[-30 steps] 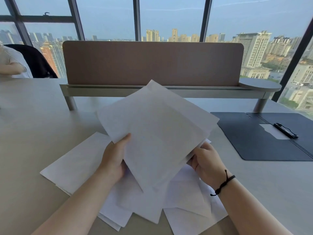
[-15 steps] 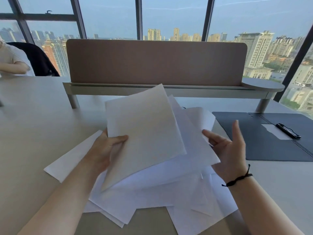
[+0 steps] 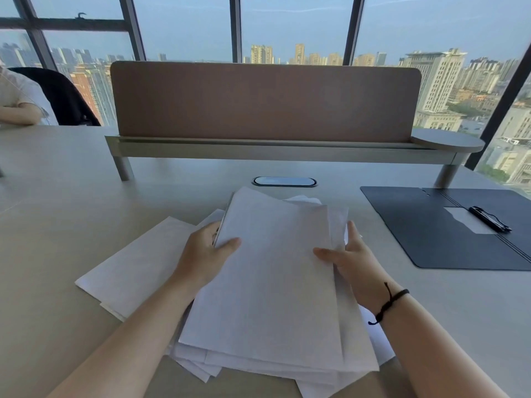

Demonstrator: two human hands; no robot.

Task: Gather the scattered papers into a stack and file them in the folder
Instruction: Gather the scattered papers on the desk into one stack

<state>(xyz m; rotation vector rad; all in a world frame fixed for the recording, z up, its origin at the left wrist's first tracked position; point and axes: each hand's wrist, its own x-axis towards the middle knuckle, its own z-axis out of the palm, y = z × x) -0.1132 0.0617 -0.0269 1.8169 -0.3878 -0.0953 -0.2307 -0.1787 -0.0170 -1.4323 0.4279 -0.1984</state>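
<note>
- Where the view begins nearest me, the loose edges of the scattered papers (image 3: 201,366) fan out unevenly over the front of the bench (image 3: 57,225), some corners poking past the sheets above them.
- Both forearms reach in from the lower edge; I note a dark cord bracelet (image 3: 388,303) on the right wrist.
- My left hand (image 3: 204,254) grips the left edge of the gathered stack (image 3: 273,282), thumb lying on the top sheet, fingers hidden beneath.
- My right hand (image 3: 349,261) grips the right edge of the same stack, thumb pressed on top, fingers curled behind the sheets.
- The gathered stack is tilted, its far edge raised, its near edge resting on the scattered papers; its sheets are not squared, several far corners standing out of line.
- One sheet (image 3: 129,262) lies flat to the left, partly under the left hand and the pile.
- The folder (image 3: 425,234), dark and opened flat, lies on the bench to the right, apart from the papers; a black clip (image 3: 490,219) sits near its spine beside a pale patch.
- An oval cable port (image 3: 284,181) is set into the bench just beyond the stack.
- A brown divider panel (image 3: 264,99) stands on a raised grey shelf across the bench.
- Another person's arm (image 3: 17,113) rests at far left, before a dark chair.
- Windows (image 3: 287,24) beyond show city towers.
</note>
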